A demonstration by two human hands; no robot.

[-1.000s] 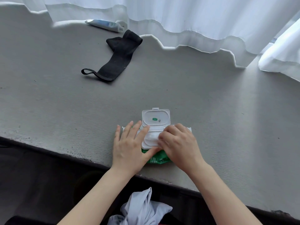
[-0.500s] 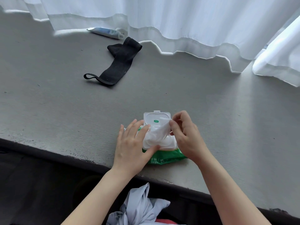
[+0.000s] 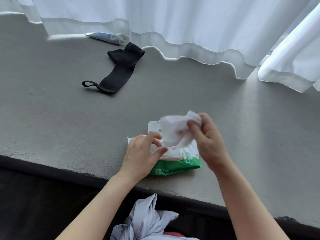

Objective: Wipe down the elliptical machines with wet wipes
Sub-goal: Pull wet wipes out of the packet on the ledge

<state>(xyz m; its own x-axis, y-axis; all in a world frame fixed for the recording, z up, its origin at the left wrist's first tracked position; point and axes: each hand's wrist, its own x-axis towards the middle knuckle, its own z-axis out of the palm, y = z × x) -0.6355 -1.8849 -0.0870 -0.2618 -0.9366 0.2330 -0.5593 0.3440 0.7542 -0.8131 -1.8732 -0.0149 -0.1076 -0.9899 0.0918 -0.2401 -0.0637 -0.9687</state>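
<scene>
A black strap (image 3: 119,70) and a tube (image 3: 105,37) are seen far left on the grey ledge (image 3: 52,118), near the curtain (image 3: 190,23); the pack (image 3: 174,164) is pressed down at the near edge by the left hand (image 3: 142,156), fingers curled on its top. A wipe (image 3: 174,134), blurred, is pinched above the open lid (image 3: 153,128) by the right hand (image 3: 207,141).

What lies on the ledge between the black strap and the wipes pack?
Nothing: the head view shows bare grey ledge between the black strap and the wipes pack.
</scene>
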